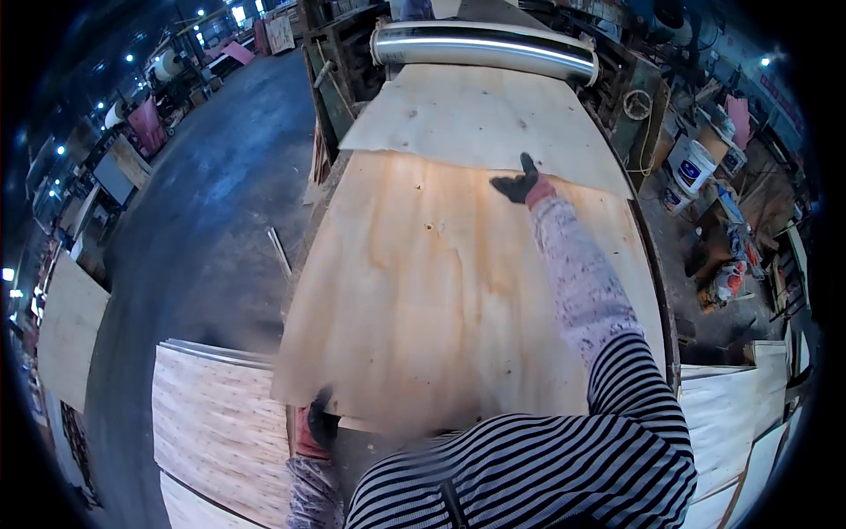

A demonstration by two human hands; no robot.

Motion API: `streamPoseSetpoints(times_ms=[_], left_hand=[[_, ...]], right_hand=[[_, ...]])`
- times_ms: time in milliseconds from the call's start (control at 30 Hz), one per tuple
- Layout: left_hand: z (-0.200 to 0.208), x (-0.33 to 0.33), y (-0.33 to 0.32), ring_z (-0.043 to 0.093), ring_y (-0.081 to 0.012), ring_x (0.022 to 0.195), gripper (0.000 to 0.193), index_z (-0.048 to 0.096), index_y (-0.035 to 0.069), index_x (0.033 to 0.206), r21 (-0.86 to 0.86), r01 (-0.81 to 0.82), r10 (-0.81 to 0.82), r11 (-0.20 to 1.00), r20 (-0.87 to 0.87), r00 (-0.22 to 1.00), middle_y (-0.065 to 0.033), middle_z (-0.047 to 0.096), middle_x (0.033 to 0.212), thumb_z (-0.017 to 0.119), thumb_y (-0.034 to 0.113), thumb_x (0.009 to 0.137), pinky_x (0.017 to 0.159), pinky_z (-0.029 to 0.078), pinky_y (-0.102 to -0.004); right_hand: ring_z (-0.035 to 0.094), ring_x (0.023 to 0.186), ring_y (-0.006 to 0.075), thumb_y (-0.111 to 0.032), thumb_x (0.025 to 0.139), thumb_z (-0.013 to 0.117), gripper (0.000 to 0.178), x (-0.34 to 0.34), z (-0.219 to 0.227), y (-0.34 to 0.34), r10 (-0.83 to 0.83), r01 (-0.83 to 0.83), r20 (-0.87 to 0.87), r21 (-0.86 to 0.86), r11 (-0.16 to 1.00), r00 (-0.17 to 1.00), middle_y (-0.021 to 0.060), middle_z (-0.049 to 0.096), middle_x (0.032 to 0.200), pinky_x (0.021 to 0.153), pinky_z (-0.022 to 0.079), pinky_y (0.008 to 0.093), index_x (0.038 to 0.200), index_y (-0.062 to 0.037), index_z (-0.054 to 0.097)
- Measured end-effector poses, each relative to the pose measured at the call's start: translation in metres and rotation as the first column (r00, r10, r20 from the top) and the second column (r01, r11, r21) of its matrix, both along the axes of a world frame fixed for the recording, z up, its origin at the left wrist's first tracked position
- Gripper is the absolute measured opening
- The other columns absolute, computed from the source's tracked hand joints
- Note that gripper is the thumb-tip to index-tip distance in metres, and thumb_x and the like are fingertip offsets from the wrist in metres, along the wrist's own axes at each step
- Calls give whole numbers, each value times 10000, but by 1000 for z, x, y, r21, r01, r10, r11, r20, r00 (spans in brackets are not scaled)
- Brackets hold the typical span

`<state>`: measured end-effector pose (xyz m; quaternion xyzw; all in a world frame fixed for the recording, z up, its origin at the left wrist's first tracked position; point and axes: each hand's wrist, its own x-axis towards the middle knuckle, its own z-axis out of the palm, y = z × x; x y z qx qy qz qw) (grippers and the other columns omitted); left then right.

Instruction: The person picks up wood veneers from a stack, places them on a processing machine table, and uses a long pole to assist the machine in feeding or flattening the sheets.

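Before the roller (485, 51), the near sheet (432, 282) lies grain toward it, meeting the far sheet (476, 115). The right hand (522, 182), nearer that seam, is spread, gripping nothing; the left hand (320, 425) is by the near-left corner, its grip unclear.

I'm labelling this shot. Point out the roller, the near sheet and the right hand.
Roller (485, 50): head view, middle of its shiny barrel.
Near sheet (414, 286): head view, bare middle of its upper face.
Right hand (523, 186): head view, middle of the dark glove.
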<state>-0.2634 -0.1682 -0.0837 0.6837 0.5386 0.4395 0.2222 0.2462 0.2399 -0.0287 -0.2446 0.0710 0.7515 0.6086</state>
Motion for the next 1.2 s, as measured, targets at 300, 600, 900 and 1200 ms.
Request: streamPoseSetpoints(times_ms=[300,600,900,1200], left_hand=[[1,59,118,548,-307,976,418,498,-5,1102,245,152,-146,958,-40,988,-174,556,1058,633,111,724,834,448,-375],[115,109,151,567,-222,837,267,499,60,1088,-153,628,60,763,984,166,-131,570,975,468,169,846,768,460,-375],[47,37,127,541,-227,992,335,473,23,1151,-253,499,-3,829,890,455,-103,566,1063,540,112,835,864,423,-322],[-95,-95,41,412,-330,1121,606,392,64,1244,-212,-296,313,932,53,948,-164,400,1265,637,259,725,938,337,-381]], right_hand=[[453,1129,218,-276,916,353,386,-72,-4,-248,478,-615,401,366,698,781,90,504,1191,983,333,353,1210,-41,438],[508,1038,251,-364,874,447,438,-76,-39,-384,277,-294,102,243,924,955,130,521,1151,914,402,377,1162,-35,478],[398,1159,335,-163,855,478,423,-56,20,-324,24,-112,190,469,876,981,204,428,1231,986,342,437,1213,41,383],[427,1118,376,-95,848,459,309,-18,75,-190,202,-288,210,575,766,957,249,476,1154,989,333,450,1117,57,454]])
